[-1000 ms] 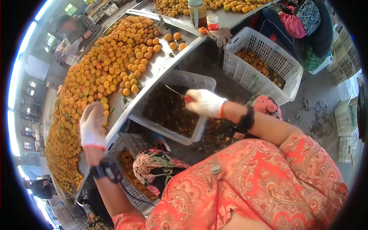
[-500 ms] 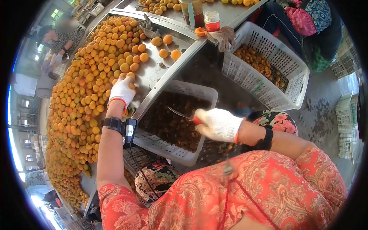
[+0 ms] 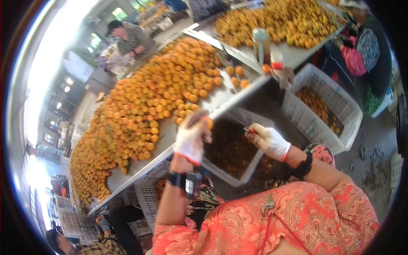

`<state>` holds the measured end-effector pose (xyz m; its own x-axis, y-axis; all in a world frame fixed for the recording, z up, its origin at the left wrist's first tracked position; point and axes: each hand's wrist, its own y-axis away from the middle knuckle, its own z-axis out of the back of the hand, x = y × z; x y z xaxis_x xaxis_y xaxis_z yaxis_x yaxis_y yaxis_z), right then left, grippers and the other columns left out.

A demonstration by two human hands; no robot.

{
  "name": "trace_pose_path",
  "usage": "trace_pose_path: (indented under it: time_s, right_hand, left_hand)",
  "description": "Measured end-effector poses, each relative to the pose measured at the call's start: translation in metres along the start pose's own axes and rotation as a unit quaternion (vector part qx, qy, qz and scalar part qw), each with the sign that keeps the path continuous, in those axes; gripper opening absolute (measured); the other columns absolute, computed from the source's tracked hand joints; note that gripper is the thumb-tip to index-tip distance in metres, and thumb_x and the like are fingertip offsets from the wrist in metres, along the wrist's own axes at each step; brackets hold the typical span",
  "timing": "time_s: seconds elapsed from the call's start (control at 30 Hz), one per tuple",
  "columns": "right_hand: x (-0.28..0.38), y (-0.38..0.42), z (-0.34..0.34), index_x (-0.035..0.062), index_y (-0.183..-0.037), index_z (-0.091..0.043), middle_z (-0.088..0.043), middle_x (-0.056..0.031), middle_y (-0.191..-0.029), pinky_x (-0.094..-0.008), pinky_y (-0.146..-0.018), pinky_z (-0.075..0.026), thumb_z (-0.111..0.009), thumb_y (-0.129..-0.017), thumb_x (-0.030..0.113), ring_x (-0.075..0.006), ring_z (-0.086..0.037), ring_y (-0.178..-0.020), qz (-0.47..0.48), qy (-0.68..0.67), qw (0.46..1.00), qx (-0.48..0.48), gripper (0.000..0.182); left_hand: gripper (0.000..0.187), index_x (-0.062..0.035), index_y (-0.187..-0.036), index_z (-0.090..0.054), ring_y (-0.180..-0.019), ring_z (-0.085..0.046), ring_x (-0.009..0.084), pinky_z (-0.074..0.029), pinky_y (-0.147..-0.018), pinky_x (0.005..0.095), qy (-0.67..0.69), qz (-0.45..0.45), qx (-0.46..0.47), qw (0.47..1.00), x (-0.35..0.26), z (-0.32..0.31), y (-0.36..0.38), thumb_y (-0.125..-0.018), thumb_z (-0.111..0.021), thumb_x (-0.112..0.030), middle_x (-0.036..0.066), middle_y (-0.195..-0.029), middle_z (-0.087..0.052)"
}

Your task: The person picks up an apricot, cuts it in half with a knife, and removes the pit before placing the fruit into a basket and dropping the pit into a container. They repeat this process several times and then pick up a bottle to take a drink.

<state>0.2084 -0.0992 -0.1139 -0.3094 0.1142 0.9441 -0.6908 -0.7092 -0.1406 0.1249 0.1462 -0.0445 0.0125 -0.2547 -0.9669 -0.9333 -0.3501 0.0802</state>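
Note:
My left hand, in a white glove with an orange cuff, is closed around an apricot at the edge of the metal table. Beside it lies a big heap of apricots. My right hand, gloved the same way, grips a small knife by its red handle. Its thin blade points up and left, toward the apricot but apart from it. Below both hands stands a pale plastic crate with dark brownish pieces in it, blurred.
A white crate with cut fruit stands to the right, near a seated person. A jar and a red-and-white bottle stand on the metal rim. Another person works across the table.
My left hand has lifted from the heap with an apricot and come closer to my right hand. The knife now points up-left beside it. The camera view has shifted left.

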Motion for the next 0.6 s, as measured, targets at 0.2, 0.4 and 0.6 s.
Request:
trace_pose_path:
  time_s: [0.2, 0.4, 0.6]
  right_hand:
    - [0.039, 0.020, -0.026, 0.0026, -0.102, -0.059, -0.066, -0.0122, -0.078, -0.0347, -0.070, -0.050, -0.062, -0.097, 0.024, -0.0213, -0.064, -0.074, -0.032, 0.038, 0.999, -0.012, 0.023]
    - [0.104, 0.059, -0.042, 0.0035, -0.094, -0.058, -0.059, -0.0117, -0.072, -0.0347, -0.063, -0.046, -0.061, -0.098, 0.023, -0.0177, -0.055, -0.067, 0.090, -0.061, 0.994, 0.016, 0.020]
    - [0.153, 0.103, -0.039, 0.0025, -0.096, -0.055, -0.062, -0.0191, -0.076, -0.0405, -0.064, -0.048, -0.059, -0.099, 0.026, -0.0362, -0.064, -0.071, 0.159, 0.024, 0.987, 0.008, 0.024]
  left_hand:
    - [0.045, 0.0021, -0.127, -0.054, -0.087, -0.069, 0.0280, -0.059, -0.079, 0.0438, 0.218, -0.026, 0.021, 0.975, 0.016, -0.005, 0.111, -0.084, -0.066, -0.002, 0.017, -0.106, -0.065]
    - [0.050, 0.0023, -0.130, -0.054, -0.086, -0.068, 0.0277, -0.058, -0.077, 0.0425, 0.165, -0.138, 0.003, 0.977, -0.021, -0.021, 0.165, -0.081, -0.061, 0.007, 0.016, -0.110, -0.062]
    - [0.055, -0.0002, -0.133, -0.054, -0.079, -0.060, 0.0164, -0.048, -0.063, 0.0266, 0.147, -0.174, 0.005, 0.974, -0.037, -0.050, 0.190, -0.079, -0.063, 0.009, 0.012, -0.118, -0.058]
